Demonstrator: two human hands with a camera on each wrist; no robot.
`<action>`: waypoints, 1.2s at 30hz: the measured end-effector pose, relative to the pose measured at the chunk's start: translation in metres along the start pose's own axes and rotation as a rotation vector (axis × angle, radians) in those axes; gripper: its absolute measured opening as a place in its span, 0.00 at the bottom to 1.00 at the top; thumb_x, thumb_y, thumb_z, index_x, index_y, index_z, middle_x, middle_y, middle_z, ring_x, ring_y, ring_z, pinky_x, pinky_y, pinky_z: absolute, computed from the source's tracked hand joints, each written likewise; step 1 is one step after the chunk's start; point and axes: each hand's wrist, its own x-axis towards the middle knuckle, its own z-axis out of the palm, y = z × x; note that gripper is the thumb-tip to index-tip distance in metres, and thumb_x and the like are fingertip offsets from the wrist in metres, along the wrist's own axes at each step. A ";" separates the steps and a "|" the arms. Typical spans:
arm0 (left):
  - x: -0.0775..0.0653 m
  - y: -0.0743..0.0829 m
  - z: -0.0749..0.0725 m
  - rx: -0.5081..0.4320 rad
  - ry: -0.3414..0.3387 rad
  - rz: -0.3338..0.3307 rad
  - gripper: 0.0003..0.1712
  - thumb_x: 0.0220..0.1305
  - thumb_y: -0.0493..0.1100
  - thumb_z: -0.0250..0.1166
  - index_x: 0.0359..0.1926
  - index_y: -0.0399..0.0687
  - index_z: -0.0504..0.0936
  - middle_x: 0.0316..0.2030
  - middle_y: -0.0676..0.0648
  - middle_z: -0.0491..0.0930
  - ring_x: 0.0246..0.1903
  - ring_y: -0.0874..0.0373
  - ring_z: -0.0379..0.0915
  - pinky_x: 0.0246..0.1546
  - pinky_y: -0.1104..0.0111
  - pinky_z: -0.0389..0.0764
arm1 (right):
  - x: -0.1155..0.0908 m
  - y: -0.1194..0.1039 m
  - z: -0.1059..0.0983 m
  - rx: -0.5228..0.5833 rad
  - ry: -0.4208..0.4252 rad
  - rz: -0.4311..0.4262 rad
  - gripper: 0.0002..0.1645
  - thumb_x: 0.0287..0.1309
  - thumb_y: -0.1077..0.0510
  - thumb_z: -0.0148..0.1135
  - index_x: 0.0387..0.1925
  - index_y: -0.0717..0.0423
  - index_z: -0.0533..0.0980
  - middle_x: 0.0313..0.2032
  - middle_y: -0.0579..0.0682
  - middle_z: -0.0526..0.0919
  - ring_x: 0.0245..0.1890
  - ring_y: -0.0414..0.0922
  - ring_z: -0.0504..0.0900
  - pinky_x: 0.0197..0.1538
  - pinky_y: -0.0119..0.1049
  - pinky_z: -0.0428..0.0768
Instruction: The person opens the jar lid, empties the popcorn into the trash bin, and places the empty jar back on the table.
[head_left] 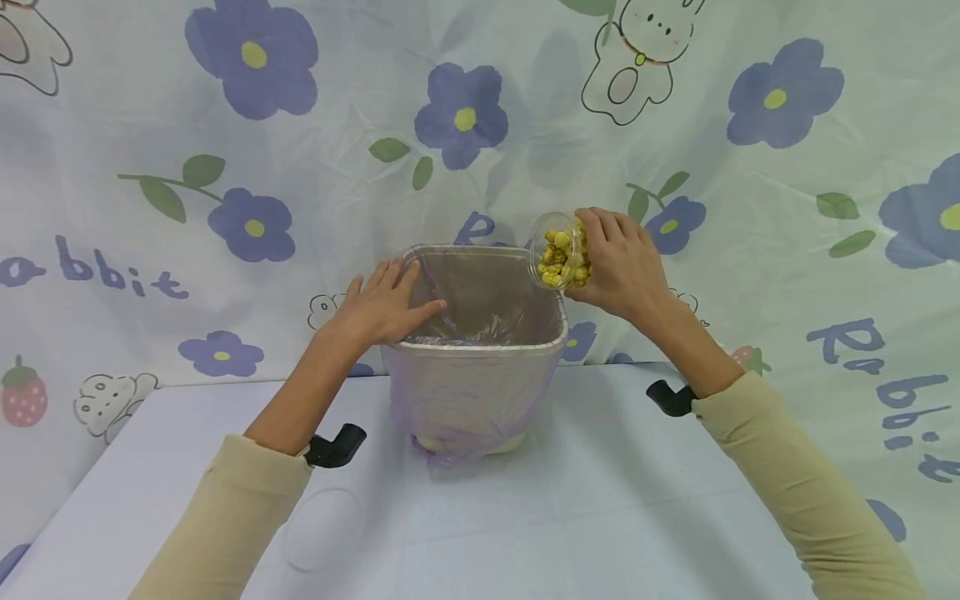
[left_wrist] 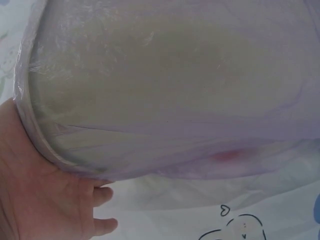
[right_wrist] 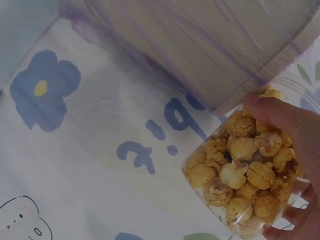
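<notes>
A clear plastic jar (head_left: 553, 252) of yellow popcorn (right_wrist: 245, 170) is tipped sideways over the right rim of a trash bin (head_left: 472, 375). My right hand (head_left: 626, 265) grips the jar round its body, its mouth facing left over the bin. Popcorn still fills much of the jar. A thin purple plastic bag (head_left: 465, 408) lines the bin and hangs down its outside. With fingers extended, my left hand (head_left: 382, 308) rests on the bin's left rim. In the left wrist view, the palm (left_wrist: 45, 190) lies against the lined rim.
The bin stands on a white table (head_left: 600, 500) near its back edge. A faint clear round outline, like a lid (head_left: 324, 489), lies on the table at front left. Behind hangs a cloth (head_left: 345, 92) with blue flowers and rabbits.
</notes>
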 end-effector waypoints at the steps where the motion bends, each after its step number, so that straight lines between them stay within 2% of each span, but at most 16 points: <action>1: 0.000 0.000 0.000 0.000 -0.001 0.000 0.51 0.75 0.67 0.44 0.79 0.37 0.37 0.77 0.32 0.33 0.75 0.38 0.24 0.69 0.39 0.32 | 0.000 0.000 0.000 0.001 0.001 -0.004 0.63 0.38 0.44 0.83 0.70 0.63 0.59 0.67 0.64 0.66 0.66 0.64 0.64 0.64 0.62 0.65; 7: 0.000 0.001 0.000 -0.004 -0.001 0.001 0.51 0.75 0.67 0.44 0.78 0.37 0.36 0.77 0.32 0.32 0.75 0.38 0.24 0.70 0.39 0.32 | 0.000 -0.002 0.002 -0.010 0.022 -0.029 0.62 0.40 0.43 0.82 0.70 0.63 0.58 0.67 0.67 0.65 0.65 0.66 0.64 0.64 0.63 0.64; 10: 0.000 0.001 0.000 -0.008 0.003 0.001 0.51 0.75 0.66 0.45 0.78 0.37 0.37 0.77 0.32 0.33 0.75 0.38 0.24 0.70 0.39 0.32 | 0.000 -0.003 0.002 0.003 0.030 -0.045 0.61 0.40 0.45 0.82 0.70 0.64 0.58 0.64 0.66 0.67 0.66 0.66 0.64 0.66 0.63 0.61; 14: 0.000 0.002 0.001 -0.007 0.008 0.001 0.51 0.75 0.66 0.45 0.78 0.37 0.37 0.77 0.32 0.33 0.75 0.38 0.24 0.70 0.39 0.32 | 0.001 -0.002 0.002 0.022 0.029 -0.058 0.61 0.40 0.48 0.82 0.71 0.64 0.59 0.65 0.67 0.66 0.66 0.66 0.63 0.67 0.65 0.57; 20: 0.000 0.001 0.002 0.004 0.011 0.001 0.51 0.75 0.66 0.45 0.78 0.37 0.37 0.77 0.32 0.33 0.75 0.38 0.24 0.70 0.39 0.33 | 0.002 -0.002 0.003 -0.032 0.077 -0.112 0.60 0.38 0.49 0.82 0.69 0.64 0.61 0.63 0.67 0.68 0.63 0.66 0.66 0.64 0.61 0.63; 36: 0.000 0.001 0.002 0.004 0.015 -0.004 0.51 0.74 0.66 0.46 0.79 0.38 0.37 0.77 0.32 0.33 0.75 0.38 0.25 0.70 0.39 0.32 | 0.004 -0.001 0.007 -0.109 0.159 -0.172 0.62 0.33 0.47 0.85 0.68 0.62 0.63 0.61 0.66 0.71 0.62 0.65 0.68 0.63 0.61 0.65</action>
